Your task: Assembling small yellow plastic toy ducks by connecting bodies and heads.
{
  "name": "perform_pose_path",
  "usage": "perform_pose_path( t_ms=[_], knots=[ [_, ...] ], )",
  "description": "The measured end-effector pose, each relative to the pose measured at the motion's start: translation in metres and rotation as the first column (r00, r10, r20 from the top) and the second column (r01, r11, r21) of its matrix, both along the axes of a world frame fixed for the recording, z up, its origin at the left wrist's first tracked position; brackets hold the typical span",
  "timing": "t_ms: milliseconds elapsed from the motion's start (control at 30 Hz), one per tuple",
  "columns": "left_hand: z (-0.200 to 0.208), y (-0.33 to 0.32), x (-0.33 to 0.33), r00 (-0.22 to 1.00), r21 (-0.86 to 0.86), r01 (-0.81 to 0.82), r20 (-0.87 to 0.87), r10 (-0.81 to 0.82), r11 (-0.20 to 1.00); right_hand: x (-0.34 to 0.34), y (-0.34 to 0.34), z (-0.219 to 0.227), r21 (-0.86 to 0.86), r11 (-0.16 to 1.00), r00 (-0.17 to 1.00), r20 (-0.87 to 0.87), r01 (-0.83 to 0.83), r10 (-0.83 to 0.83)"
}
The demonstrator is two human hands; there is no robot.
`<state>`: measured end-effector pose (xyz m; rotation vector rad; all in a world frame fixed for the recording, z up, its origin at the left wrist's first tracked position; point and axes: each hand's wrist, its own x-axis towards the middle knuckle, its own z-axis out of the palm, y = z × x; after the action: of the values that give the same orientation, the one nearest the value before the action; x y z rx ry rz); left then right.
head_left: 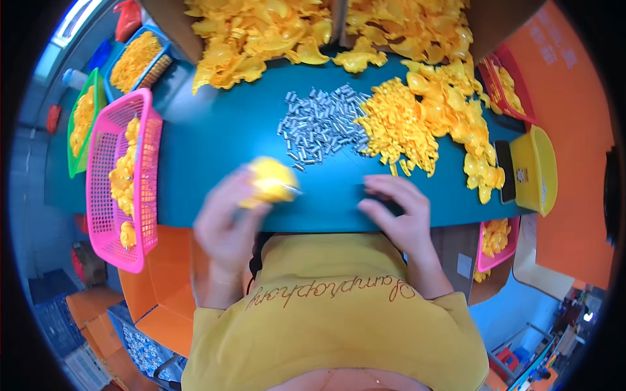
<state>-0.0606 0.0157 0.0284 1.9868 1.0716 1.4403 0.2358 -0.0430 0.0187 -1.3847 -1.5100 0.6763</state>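
Workpiece in hand at what appears to be midcourse, the clock centred between the person's hands with twelve straight ahead. At nine, the left hand has its fingers closed around a rounded yellow piece, blurred, above the teal tabletop. At three, the right hand has thumb and forefinger parted with nothing visible between; its other fingers are too hidden to tell. Done, presumably: several yellow pieces in the pink basket at nine, some with metallic glints. Left, by all signs, is the greater share: loose metal cylinders at twelve, small yellow parts between one and two, yellow shells at two, and further shell heaps from eleven to one. Whether the held piece is complete, an onlooker cannot tell.
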Motion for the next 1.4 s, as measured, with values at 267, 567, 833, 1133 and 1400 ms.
perform_pose_path(
  t_ms=[267, 567, 833, 1133, 1400],
  knots=[
    [0.054, 0.022, -0.167, 0.488, 0.249, -0.749, -0.419, 0.766, 0.613, 0.028, 0.006, -0.013, 0.026, 0.940, 0.873, 0.363, 0.340, -0.326],
    [0.063, 0.082, -0.077, 0.687, 0.330, -0.416, -0.497, 0.530, 0.848, 0.023, 0.004, -0.014, 0.231, 0.953, 0.890, 0.364, 0.198, -0.274],
    [0.012, 0.192, -0.059, 0.596, 0.239, -0.378, -0.677, 0.432, 0.895, 0.009, -0.005, -0.017, 0.113, 0.992, 0.980, 0.181, 0.062, -0.082],
    [0.040, 0.050, 0.029, 0.855, 0.224, 0.065, -0.515, 0.062, 0.972, 0.005, -0.011, -0.010, -0.041, 0.997, 0.996, -0.062, 0.064, -0.067],
    [0.000, -0.002, 0.074, 0.883, -0.161, 0.200, -0.398, -0.248, 0.967, -0.027, -0.001, -0.013, 0.020, 0.998, 0.998, 0.022, -0.057, 0.056]
  ],
)
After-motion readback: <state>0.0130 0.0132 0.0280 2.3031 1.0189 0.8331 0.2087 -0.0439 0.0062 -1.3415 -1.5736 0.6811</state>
